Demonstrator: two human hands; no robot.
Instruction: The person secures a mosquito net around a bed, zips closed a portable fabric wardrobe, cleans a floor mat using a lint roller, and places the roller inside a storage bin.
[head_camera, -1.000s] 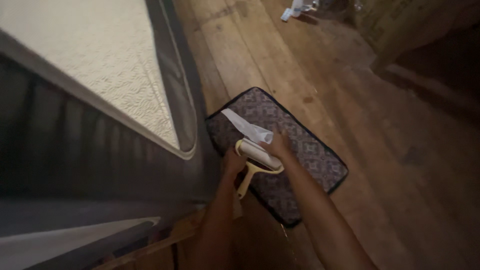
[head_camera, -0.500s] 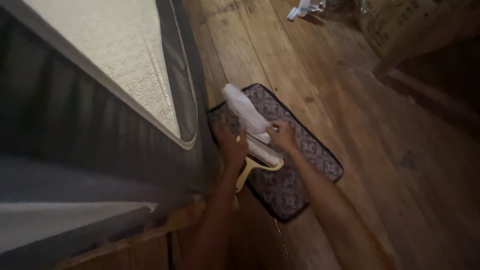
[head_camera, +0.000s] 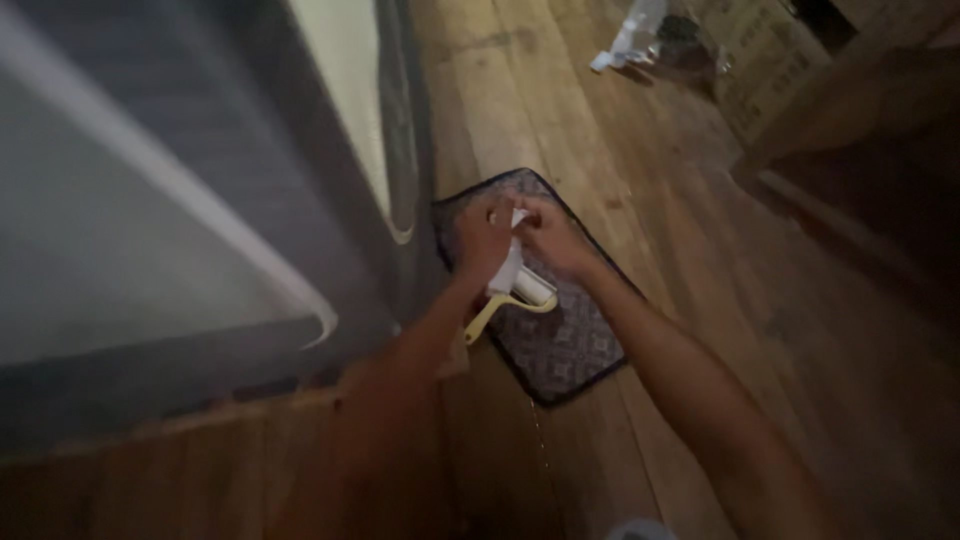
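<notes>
Hands (head_camera: 520, 238) partly hide lint roller (head_camera: 520, 292) and its white sheet (head_camera: 510, 265).

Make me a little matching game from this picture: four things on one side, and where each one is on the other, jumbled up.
Things:
1. lint roller
2. patterned mat
3. mattress
4. cardboard box

Places:
A. top right, on the floor
B. standing at the left
C. flat on the wooden floor, under the hands
D. between the left hand and right hand

Pairs: 1-D, 2-C, 3-B, 4-A
</notes>
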